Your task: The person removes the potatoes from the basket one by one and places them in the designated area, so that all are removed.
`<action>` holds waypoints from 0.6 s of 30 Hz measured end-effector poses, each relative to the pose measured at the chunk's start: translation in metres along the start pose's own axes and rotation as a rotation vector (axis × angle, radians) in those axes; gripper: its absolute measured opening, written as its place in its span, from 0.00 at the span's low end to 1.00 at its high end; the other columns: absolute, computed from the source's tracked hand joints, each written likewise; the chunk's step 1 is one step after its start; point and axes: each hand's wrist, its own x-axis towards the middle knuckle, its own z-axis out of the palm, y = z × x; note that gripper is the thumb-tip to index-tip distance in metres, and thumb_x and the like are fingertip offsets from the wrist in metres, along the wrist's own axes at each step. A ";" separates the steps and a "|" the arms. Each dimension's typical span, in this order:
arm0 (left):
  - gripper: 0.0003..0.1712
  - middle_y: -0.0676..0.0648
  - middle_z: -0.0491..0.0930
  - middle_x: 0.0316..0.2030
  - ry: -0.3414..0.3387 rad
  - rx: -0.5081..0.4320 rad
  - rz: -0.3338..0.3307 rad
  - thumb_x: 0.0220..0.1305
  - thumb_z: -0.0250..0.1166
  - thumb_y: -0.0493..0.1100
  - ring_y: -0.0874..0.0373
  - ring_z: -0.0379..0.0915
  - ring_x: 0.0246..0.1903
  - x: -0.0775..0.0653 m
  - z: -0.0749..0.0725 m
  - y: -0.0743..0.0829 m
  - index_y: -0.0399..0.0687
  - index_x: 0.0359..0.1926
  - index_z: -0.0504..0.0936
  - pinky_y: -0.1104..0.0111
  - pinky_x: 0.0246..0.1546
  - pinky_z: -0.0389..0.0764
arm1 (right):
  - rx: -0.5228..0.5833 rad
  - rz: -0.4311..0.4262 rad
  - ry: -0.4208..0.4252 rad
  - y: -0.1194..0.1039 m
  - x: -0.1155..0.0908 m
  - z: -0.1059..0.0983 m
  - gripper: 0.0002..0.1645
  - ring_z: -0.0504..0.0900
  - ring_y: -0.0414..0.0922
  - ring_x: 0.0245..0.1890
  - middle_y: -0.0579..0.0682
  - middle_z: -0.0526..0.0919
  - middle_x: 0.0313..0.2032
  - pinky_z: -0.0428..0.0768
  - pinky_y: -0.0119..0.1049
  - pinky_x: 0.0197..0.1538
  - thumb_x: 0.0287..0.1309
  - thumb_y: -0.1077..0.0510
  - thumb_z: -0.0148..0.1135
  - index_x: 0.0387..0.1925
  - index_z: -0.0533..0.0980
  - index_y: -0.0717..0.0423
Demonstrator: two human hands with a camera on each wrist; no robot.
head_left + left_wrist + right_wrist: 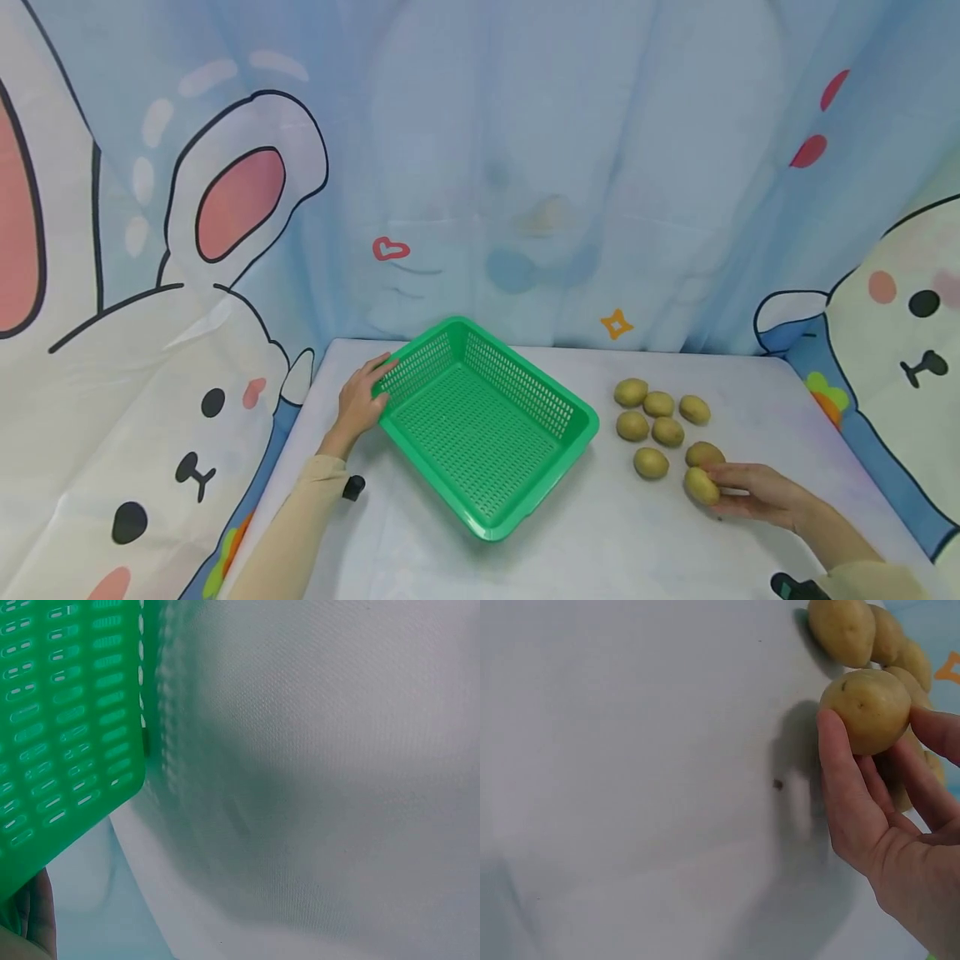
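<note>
A green perforated plastic basket (480,446) sits on the white-covered table with nothing in it. My left hand (362,402) grips its rim at the left corner, thumb and fingers at the edge. From the left wrist, the basket's slotted side wall (71,712) shows, with part of the left hand (34,922) at its rim. Over on the right, my right hand (761,493) pinches a potato (701,486) between thumb and fingers. The right wrist view shows that potato held at the fingertips. Just behind it lies another potato (705,454).
Several more potatoes (632,426) lie grouped on the table to the right of the basket. The white tabletop (600,542) stretches in front. Behind it hangs a blue curtain (465,167) with cartoon prints.
</note>
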 end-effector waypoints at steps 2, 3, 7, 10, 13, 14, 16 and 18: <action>0.37 0.41 0.73 0.64 0.001 0.004 0.003 0.46 0.55 0.27 0.41 0.76 0.45 0.001 0.001 0.000 0.42 0.62 0.78 0.67 0.20 0.57 | -0.034 0.012 0.053 0.002 0.002 0.002 0.16 0.83 0.48 0.44 0.49 0.81 0.42 0.77 0.48 0.56 0.72 0.60 0.50 0.41 0.85 0.48; 0.37 0.41 0.73 0.64 0.000 0.003 0.003 0.46 0.55 0.28 0.41 0.76 0.46 0.001 0.001 0.000 0.42 0.62 0.78 0.67 0.20 0.57 | -0.053 0.013 0.074 0.002 0.003 0.004 0.15 0.83 0.48 0.44 0.50 0.81 0.42 0.77 0.48 0.55 0.71 0.60 0.52 0.42 0.85 0.49; 0.37 0.40 0.73 0.64 0.005 0.008 0.007 0.45 0.55 0.29 0.40 0.76 0.50 0.002 0.000 -0.001 0.42 0.62 0.78 0.68 0.19 0.56 | -0.116 0.016 0.159 -0.001 0.007 0.012 0.13 0.83 0.48 0.43 0.50 0.81 0.41 0.78 0.49 0.54 0.69 0.60 0.56 0.45 0.84 0.55; 0.37 0.40 0.72 0.64 0.004 0.010 0.008 0.46 0.55 0.29 0.40 0.75 0.52 0.002 -0.001 -0.001 0.42 0.62 0.78 0.68 0.19 0.56 | -0.155 0.016 0.191 -0.003 0.008 0.017 0.13 0.83 0.49 0.42 0.50 0.82 0.41 0.79 0.49 0.53 0.68 0.59 0.57 0.48 0.83 0.60; 0.37 0.41 0.72 0.64 0.001 0.016 0.001 0.45 0.56 0.30 0.40 0.75 0.52 0.001 -0.001 -0.002 0.43 0.62 0.78 0.67 0.19 0.57 | -0.209 0.020 0.220 -0.005 0.010 0.020 0.14 0.84 0.49 0.42 0.49 0.83 0.40 0.80 0.49 0.51 0.66 0.59 0.59 0.48 0.82 0.62; 0.37 0.41 0.72 0.65 -0.002 0.017 -0.002 0.46 0.56 0.30 0.40 0.75 0.52 0.001 -0.001 -0.003 0.43 0.62 0.78 0.67 0.19 0.58 | -0.228 0.020 0.235 -0.005 0.011 0.021 0.15 0.84 0.49 0.41 0.49 0.83 0.40 0.80 0.48 0.51 0.66 0.59 0.60 0.48 0.82 0.63; 0.37 0.41 0.72 0.65 -0.017 0.023 -0.008 0.47 0.56 0.30 0.40 0.75 0.52 0.001 -0.001 -0.002 0.43 0.63 0.78 0.66 0.21 0.59 | -0.290 0.023 0.259 -0.006 0.011 0.021 0.16 0.84 0.48 0.41 0.49 0.83 0.40 0.81 0.47 0.49 0.65 0.58 0.60 0.49 0.81 0.65; 0.36 0.41 0.71 0.66 -0.038 0.024 -0.008 0.48 0.57 0.30 0.39 0.75 0.50 0.001 -0.001 -0.002 0.43 0.63 0.78 0.66 0.21 0.60 | -0.343 0.028 0.283 -0.006 0.010 0.021 0.18 0.84 0.47 0.40 0.49 0.84 0.40 0.82 0.47 0.48 0.65 0.57 0.60 0.49 0.80 0.67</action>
